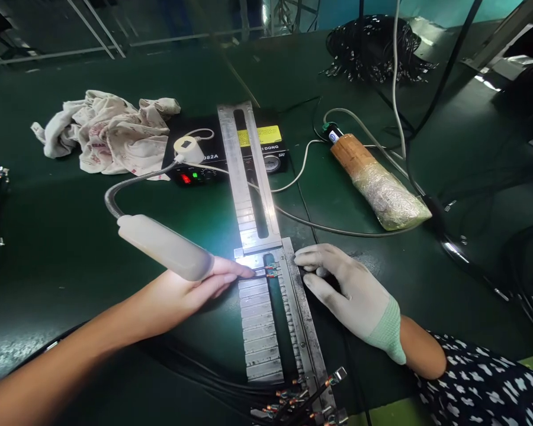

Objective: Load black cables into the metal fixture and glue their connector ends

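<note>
My left hand [195,290], bare, reaches in from the left with its index finger stretched onto a slotted metal fixture [260,331]. Under that fingertip are thin dark cables [259,273], held against the fixture; the other fingers are bunched below. Small green connector ends [272,270] of these cables lie across the slot. On the other side, my right hand [353,293] wears a white glove with a green cuff. Its fingers are apart and loosely bent beside the fixture's right edge, with nothing visible in them. A white gooseneck lamp [164,245] hangs over my left hand, partly covering it.
Behind the fixture stands a black control box [195,163] with lit switches. A soldering iron handle [359,163] wrapped in film lies right, its cord looping across the table. Black cables with metal plugs [311,396] are bunched at the front. A crumpled cloth [111,130] lies back left.
</note>
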Action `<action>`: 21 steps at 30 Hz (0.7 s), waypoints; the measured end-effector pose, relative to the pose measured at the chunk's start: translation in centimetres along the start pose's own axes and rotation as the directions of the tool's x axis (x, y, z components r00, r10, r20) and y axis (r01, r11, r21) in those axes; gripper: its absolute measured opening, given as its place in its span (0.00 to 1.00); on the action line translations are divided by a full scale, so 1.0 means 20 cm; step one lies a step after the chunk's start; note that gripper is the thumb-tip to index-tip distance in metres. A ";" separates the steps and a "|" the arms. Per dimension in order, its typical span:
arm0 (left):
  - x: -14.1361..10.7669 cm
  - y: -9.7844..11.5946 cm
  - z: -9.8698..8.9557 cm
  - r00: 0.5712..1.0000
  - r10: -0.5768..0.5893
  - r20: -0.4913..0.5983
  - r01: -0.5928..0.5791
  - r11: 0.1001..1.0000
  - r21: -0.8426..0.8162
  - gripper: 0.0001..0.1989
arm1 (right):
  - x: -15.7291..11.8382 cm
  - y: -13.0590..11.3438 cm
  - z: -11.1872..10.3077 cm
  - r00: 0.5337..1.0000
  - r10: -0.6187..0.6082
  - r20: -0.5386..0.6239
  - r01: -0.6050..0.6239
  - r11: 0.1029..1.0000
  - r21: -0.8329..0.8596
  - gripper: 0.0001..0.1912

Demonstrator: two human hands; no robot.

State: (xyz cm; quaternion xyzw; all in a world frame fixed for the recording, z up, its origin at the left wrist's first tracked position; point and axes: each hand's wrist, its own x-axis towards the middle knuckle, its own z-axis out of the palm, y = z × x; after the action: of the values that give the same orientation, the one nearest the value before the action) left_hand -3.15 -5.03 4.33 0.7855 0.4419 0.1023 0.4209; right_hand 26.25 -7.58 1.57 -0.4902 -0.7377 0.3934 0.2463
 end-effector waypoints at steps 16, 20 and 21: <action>-0.18 -0.03 0.23 0.952 0.260 -0.163 -0.090 0.744 0.662 0.25 | 0.02 -0.01 0.01 0.999 -0.024 -0.029 0.025 0.999 0.022 0.12; -0.11 0.06 0.21 0.942 0.311 -0.128 -0.148 0.724 0.673 0.19 | 0.02 0.00 0.01 1.000 -0.020 -0.022 0.021 0.999 0.033 0.11; -0.07 0.07 0.21 0.931 0.348 -0.111 -0.174 0.691 0.702 0.19 | 0.02 0.00 0.01 0.999 -0.024 -0.022 0.025 0.999 0.034 0.11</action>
State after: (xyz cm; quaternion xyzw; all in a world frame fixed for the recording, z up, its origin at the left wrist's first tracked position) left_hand -0.87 -8.89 3.08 0.9216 0.3777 0.0844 0.0291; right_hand 25.96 -7.28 1.53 -0.4811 -0.7341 0.3976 0.2673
